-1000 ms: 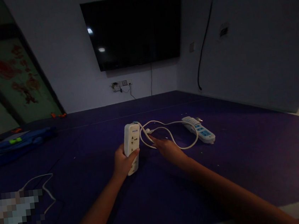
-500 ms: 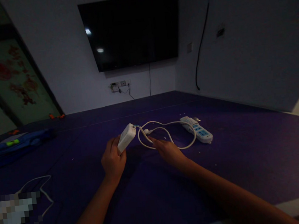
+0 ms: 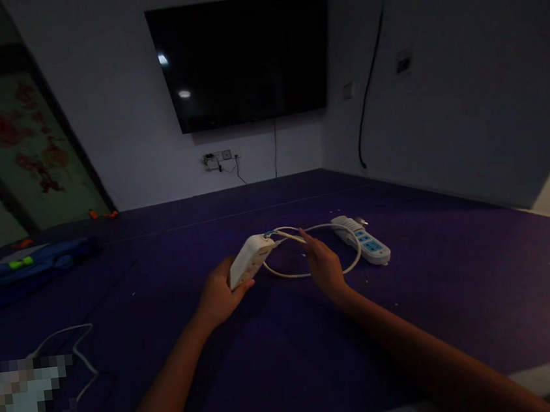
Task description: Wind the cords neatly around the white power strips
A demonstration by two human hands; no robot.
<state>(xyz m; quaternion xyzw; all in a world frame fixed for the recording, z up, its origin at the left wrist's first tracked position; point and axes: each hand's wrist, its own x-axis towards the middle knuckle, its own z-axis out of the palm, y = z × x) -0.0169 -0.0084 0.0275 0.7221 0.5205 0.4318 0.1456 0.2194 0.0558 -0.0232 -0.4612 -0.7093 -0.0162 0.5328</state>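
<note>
My left hand (image 3: 220,294) is wrapped round the near end of a white power strip (image 3: 251,258), held tilted above the purple surface. Its white cord (image 3: 285,234) leaves the far end, where thin bluish wires show, and loops to the right. My right hand (image 3: 325,267) has its fingers closed at the cord, a short way from the strip. Beyond the right hand lies a second power strip (image 3: 370,247), white with blue sockets, its own cord wound round its far end.
The purple surface (image 3: 441,293) spreads to the walls. Blue clothing (image 3: 40,267) lies at the left, with a thin white cable (image 3: 76,348) nearer me. A dark television (image 3: 247,61) hangs on the back wall above wall sockets (image 3: 223,156). A black cable (image 3: 371,91) hangs at the right.
My left hand has moved right and turned the white power strip so its socket face shows. My right hand has shifted right along the cord, away from its earlier place.
</note>
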